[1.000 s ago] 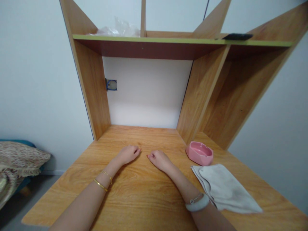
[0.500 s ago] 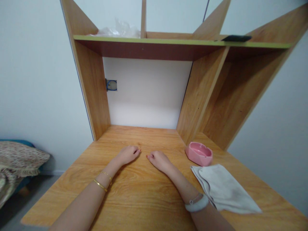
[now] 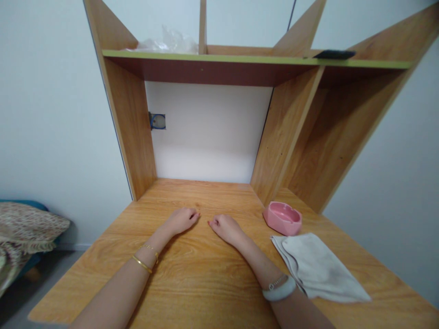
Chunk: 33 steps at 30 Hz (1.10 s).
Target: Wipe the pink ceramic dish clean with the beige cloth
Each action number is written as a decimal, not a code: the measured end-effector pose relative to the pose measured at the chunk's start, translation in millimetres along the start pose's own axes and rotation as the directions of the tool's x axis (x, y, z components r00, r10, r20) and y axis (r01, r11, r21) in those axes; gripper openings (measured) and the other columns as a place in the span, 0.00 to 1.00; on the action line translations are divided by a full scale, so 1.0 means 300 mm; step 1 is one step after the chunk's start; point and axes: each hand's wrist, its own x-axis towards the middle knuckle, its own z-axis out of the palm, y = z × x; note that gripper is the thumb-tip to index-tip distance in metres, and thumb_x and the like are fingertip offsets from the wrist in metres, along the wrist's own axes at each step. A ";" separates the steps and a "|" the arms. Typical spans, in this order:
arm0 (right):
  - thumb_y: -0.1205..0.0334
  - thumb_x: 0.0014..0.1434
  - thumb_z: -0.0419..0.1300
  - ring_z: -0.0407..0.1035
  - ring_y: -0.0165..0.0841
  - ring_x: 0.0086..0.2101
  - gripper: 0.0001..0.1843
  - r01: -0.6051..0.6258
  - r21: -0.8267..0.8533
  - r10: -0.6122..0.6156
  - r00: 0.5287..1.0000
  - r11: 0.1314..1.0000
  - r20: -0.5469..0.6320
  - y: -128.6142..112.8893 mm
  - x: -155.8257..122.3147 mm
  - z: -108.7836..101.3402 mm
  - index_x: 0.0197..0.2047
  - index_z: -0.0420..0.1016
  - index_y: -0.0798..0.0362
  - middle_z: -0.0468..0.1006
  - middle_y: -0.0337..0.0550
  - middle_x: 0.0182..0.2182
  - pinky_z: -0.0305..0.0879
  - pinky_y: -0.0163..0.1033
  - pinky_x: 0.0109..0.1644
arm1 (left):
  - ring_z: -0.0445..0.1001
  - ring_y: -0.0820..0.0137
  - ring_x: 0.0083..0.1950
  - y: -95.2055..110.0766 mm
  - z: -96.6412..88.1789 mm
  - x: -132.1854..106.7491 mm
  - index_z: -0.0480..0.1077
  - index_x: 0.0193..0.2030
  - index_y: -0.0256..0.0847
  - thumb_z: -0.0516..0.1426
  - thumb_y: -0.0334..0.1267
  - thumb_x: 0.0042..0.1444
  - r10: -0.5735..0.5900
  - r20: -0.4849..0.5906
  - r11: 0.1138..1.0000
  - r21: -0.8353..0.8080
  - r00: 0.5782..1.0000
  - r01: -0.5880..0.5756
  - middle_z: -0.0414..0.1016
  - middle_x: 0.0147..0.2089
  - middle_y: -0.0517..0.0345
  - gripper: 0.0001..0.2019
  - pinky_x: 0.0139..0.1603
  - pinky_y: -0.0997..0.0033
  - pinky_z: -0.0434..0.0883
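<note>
My left hand (image 3: 182, 220) rests on the wooden desk (image 3: 192, 283), its fingers curled into a loose fist. Opposite it, a short gap away, my right hand (image 3: 226, 227) lies closed in the same manner. Nothing shows in either hand. To the right of my right hand stands a pink faceted ashtray (image 3: 282, 219) with notches in its rim. In front of the ashtray a folded pale grey cloth (image 3: 322, 269) lies flat, beside my right forearm. Neither hand touches the ashtray or the cloth.
Wooden panels carry a shelf (image 3: 240, 58) over the desk, with a clear plastic bag (image 3: 168, 42) and a dark flat object (image 3: 334, 54) on it. An uncovered wall box (image 3: 158, 121) shows blue wire. At far left is a patterned fringed cover (image 3: 30, 224) on blue furniture.
The whole view has shifted very slightly to the left. Both hands, the ashtray and the cloth keep their places on the desk.
</note>
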 end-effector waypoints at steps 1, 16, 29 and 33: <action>0.56 0.58 0.50 0.66 0.30 0.26 0.16 0.003 -0.001 -0.003 1.000 1.000 0.000 0.000 -0.001 -0.001 0.25 0.72 0.54 0.76 0.45 0.25 0.45 0.33 0.25 | 0.67 0.71 0.27 0.000 0.000 0.000 0.68 0.27 0.37 0.42 0.44 0.58 0.000 0.001 1.000 0.001 1.000 0.000 0.73 0.29 0.51 0.19 0.29 0.73 0.59; 0.56 0.58 0.50 0.66 0.29 0.26 0.17 -0.007 -0.015 0.007 1.000 1.000 0.009 -0.004 -0.001 -0.002 0.26 0.73 0.54 0.76 0.45 0.26 0.46 0.33 0.25 | 0.67 0.70 0.27 0.004 -0.003 -0.002 0.68 0.28 0.36 0.42 0.43 0.58 -0.005 0.000 1.000 0.017 1.000 0.005 0.73 0.28 0.51 0.19 0.30 0.73 0.60; 0.55 0.58 0.49 0.67 0.30 0.28 0.17 -0.012 -0.018 0.012 1.000 1.000 0.014 -0.007 -0.004 -0.006 0.27 0.74 0.55 0.76 0.45 0.26 0.46 0.33 0.26 | 0.68 0.70 0.28 0.001 -0.001 -0.001 0.69 0.29 0.36 0.42 0.44 0.58 0.001 0.007 1.000 0.025 1.000 -0.001 0.73 0.29 0.51 0.20 0.30 0.73 0.60; 0.55 0.58 0.49 0.67 0.30 0.28 0.17 -0.015 -0.018 0.015 1.000 1.000 0.011 -0.007 -0.005 -0.007 0.28 0.74 0.54 0.76 0.45 0.27 0.47 0.33 0.26 | 0.68 0.70 0.28 0.000 -0.001 -0.001 0.70 0.30 0.36 0.42 0.44 0.58 0.002 0.006 1.000 0.026 1.000 -0.002 0.73 0.29 0.51 0.19 0.30 0.73 0.60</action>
